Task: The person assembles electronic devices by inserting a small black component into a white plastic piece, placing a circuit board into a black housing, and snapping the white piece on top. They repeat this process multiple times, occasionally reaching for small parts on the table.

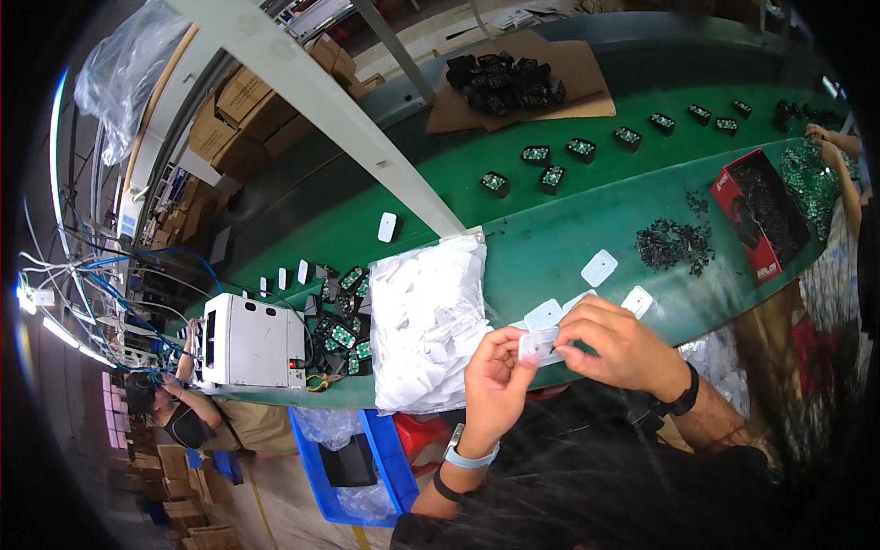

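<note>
My left hand is closed on a small white plastic cover, pinched between thumb and fingers above the near edge of the green bench. Just to the right of it, my right hand is closed too, its fingertips brought together beside the cover. Whatever those fingertips hold is too small to make out. Past my hands lie more white covers, among them one at the front, one farther off and one on the right. A clear bag of white pieces rests left of my left hand.
Black screw-like bits lie in a pile near a red box. Black cases with green circuit boards line the green belt. A white machine stands left; a metal post rises behind the bag. Co-workers sit at both ends.
</note>
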A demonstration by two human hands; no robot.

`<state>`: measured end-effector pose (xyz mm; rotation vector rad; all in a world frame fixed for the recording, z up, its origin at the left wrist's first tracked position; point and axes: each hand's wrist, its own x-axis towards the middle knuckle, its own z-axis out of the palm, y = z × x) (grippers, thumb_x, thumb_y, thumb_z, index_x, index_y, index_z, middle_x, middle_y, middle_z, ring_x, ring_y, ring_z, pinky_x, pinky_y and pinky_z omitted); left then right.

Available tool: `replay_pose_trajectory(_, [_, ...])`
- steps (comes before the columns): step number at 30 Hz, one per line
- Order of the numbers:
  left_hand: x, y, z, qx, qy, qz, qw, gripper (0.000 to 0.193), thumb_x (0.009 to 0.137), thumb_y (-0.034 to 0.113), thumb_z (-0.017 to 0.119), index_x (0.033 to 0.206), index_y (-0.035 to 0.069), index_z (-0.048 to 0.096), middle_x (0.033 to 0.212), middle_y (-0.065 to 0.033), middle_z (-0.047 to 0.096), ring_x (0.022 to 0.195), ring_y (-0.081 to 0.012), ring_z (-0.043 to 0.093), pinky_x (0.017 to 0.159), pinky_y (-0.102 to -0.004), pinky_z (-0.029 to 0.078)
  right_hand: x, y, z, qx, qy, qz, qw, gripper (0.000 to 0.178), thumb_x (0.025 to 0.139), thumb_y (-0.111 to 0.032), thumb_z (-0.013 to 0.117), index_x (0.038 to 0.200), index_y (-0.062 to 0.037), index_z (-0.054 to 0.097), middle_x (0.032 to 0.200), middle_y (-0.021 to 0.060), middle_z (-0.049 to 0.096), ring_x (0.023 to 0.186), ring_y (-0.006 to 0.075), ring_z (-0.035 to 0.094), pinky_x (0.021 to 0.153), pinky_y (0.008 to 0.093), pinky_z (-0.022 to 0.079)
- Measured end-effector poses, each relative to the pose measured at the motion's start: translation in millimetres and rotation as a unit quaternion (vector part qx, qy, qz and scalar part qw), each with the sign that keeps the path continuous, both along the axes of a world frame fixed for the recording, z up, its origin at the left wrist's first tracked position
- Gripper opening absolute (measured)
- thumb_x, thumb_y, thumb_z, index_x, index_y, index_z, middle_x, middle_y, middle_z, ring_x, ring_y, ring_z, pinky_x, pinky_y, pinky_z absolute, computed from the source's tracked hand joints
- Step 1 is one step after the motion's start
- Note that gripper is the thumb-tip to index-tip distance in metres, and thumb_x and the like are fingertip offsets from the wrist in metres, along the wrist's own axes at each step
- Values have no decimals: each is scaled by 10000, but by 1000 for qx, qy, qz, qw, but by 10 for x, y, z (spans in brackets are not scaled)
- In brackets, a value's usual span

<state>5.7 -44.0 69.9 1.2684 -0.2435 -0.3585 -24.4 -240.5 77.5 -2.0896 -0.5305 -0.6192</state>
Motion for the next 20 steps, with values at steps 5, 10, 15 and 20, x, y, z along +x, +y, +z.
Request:
replay_pose_trajectory(5, [-18,271,-262,-79,44,33,995,183,1008,51,589,1161,-42,630,1002,-42,681,927,-78,625,820,-237,498,-173,513,-131,63,41,41,996,163,807,-27,761,921,-32,644,874,87,663,771,258,635,651,351,516])
replay_pose_trajectory(10, [-87,377,-165,-9,39,17,999,227,1020,73,582,1202,-42,655,1022,-49,664,905,-98,633,763,-236,514,-371,646,-25,29,72,-33,996,159,820,-67,751,923,-44,632,887,94,656,820,284,653,724,386,538])
replay_pose_trajectory(15, [-179,483,-34,-1,-34,-97,995,326,1007,35,567,1316,-64,596,1135,-100,603,886,-149,643,747,-271,555,-420,623,157,-81,1,-78,994,190,807,-71,754,946,-54,625,892,90,640,820,298,630,750,392,536])
replay_pose_trajectory(20, [-293,564,-16,27,-87,-90,992,328,992,-8,546,1309,-73,598,1152,-109,608,917,-181,644,771,-286,573,-490,701,195,-122,-7,-75,990,192,815,-64,741,968,-61,625,895,96,641,823,297,629,749,389,538])
